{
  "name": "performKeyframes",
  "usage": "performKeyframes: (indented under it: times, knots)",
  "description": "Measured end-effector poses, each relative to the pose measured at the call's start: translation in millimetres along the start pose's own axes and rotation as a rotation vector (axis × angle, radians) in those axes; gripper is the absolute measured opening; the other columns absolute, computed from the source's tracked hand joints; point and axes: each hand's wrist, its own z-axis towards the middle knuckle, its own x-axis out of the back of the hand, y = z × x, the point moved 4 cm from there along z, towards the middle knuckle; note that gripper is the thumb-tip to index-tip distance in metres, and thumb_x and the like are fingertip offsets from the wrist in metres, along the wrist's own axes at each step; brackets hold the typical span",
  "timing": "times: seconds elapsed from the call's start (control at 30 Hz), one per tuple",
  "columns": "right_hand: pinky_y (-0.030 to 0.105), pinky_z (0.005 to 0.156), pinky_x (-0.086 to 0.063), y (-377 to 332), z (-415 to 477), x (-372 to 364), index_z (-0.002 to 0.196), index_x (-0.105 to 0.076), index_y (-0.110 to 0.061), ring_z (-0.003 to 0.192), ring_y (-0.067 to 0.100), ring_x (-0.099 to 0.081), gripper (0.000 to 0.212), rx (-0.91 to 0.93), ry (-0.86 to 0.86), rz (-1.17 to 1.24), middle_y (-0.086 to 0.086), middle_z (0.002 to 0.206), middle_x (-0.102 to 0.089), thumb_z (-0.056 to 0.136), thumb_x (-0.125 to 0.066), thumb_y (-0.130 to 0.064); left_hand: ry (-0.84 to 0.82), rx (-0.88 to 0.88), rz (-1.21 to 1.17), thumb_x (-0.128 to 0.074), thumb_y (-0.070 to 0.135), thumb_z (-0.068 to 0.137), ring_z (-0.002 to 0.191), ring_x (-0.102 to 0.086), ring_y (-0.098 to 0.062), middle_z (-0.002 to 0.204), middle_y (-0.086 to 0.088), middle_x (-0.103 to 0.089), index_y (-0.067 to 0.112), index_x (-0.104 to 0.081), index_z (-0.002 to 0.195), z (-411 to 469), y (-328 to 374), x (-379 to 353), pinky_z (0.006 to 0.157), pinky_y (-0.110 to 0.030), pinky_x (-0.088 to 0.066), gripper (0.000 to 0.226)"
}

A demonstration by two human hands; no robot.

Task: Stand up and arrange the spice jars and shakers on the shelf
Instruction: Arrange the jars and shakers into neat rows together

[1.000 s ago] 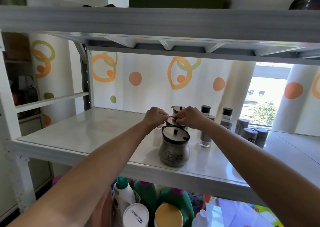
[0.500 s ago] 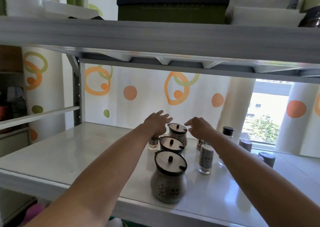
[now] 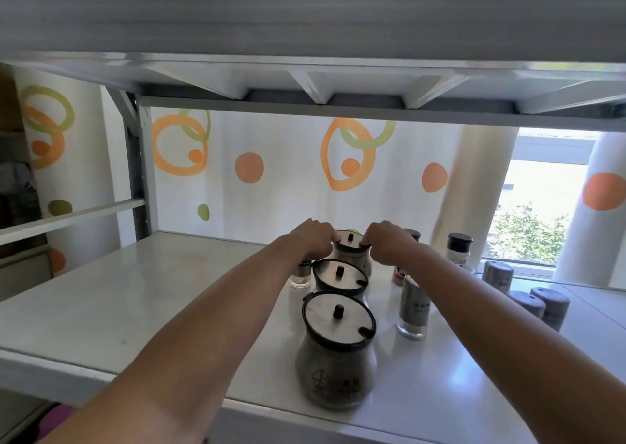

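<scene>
White glossy shelf (image 3: 135, 308): carries everything below my grips. Three round-bellied grey jars with black-rimmed lids stand upright in a file running away from me: the nearest jar (image 3: 337, 352), the middle jar (image 3: 339, 276) just short of my grips, and the farthest jar (image 3: 350, 242). My left grip (image 3: 310, 240) and right grip (image 3: 386, 243) pinch its lid rim from either side, fingers curled. I judge the jars nearly lined up. The grey cylindrical shakers (image 3: 497, 276) right of my right grip stand scattered, not yet arranged. A small clear shaker (image 3: 300, 276) beneath my left wrist is half hidden, and the labels are unreadable.
</scene>
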Motion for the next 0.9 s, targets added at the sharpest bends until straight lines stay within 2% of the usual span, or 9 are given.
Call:
performKeyframes:
  times: [0.03,0.1,0.17,0.3,0.53,0.73,0.9]
  knots:
    - [0.026,0.055,-0.039,0,1,-1,0.118,-0.060,-0.012,0.109,0.027,-0.058,0.042,0.009,-0.003,0.007,0.008,0.118,-0.061,0.082,-0.042,0.000,0.000,0.007,-0.013,-0.032,-0.005,0.087,0.140,-0.032,-0.023,0.149,-0.003,-0.042,0.020,-0.047,0.140,-1,0,1,0.117,-0.029,-0.024,0.060]
    - [0.035,0.077,-0.053,0,2,-4,0.115,-0.062,-0.012,0.107,0.027,-0.059,0.041,0.026,-0.014,0.030,0.008,0.116,-0.063,0.080,-0.044,0.000,-0.001,0.022,-0.036,-0.032,-0.004,0.087,0.138,-0.035,-0.023,0.147,-0.005,-0.046,0.019,-0.049,0.138,-3,0,4,0.114,-0.031,-0.029,0.058]
    - [0.041,0.087,-0.053,-1,2,-4,0.112,-0.064,-0.011,0.104,0.028,-0.060,0.040,0.037,-0.017,0.046,0.008,0.113,-0.065,0.079,-0.046,-0.001,-0.002,0.038,-0.050,-0.033,-0.003,0.087,0.136,-0.036,-0.024,0.145,-0.006,-0.047,0.019,-0.051,0.136,-8,0,7,0.112,-0.031,-0.033,0.057]
    - [0.041,0.088,-0.053,-7,-6,-2,0.111,-0.065,-0.011,0.103,0.028,-0.061,0.039,0.058,-0.006,0.053,0.008,0.112,-0.065,0.078,-0.045,-0.001,0.004,0.053,-0.050,-0.035,-0.003,0.087,0.132,-0.042,-0.024,0.142,-0.007,-0.049,0.018,-0.052,0.135,-20,2,11,0.105,-0.029,-0.039,0.055]
    - [0.040,0.088,-0.053,-15,-26,4,0.114,-0.063,-0.009,0.105,0.028,-0.060,0.039,0.063,-0.017,0.072,0.010,0.116,-0.064,0.081,-0.044,-0.001,-0.018,0.051,-0.049,-0.039,-0.001,0.086,0.132,-0.041,-0.023,0.143,-0.006,-0.049,0.018,-0.054,0.134,-36,-1,12,0.108,-0.032,-0.038,0.054]
    - [0.040,0.091,-0.052,-19,-36,10,0.115,-0.063,-0.011,0.108,0.028,-0.059,0.039,0.062,-0.021,0.077,0.010,0.118,-0.063,0.082,-0.044,-0.003,-0.019,0.036,-0.065,-0.040,-0.001,0.086,0.130,-0.044,-0.024,0.143,-0.006,-0.049,0.018,-0.055,0.134,-45,-1,13,0.104,-0.031,-0.039,0.054]
    - [0.039,0.093,-0.050,-17,-35,14,0.112,-0.066,-0.010,0.109,0.027,-0.058,0.037,0.057,-0.046,0.119,0.010,0.118,-0.064,0.084,-0.042,-0.004,0.035,0.016,-0.247,-0.035,-0.009,0.082,0.134,-0.042,-0.022,0.145,-0.006,-0.048,0.015,-0.058,0.130,-45,-10,12,0.109,-0.030,-0.037,0.058]
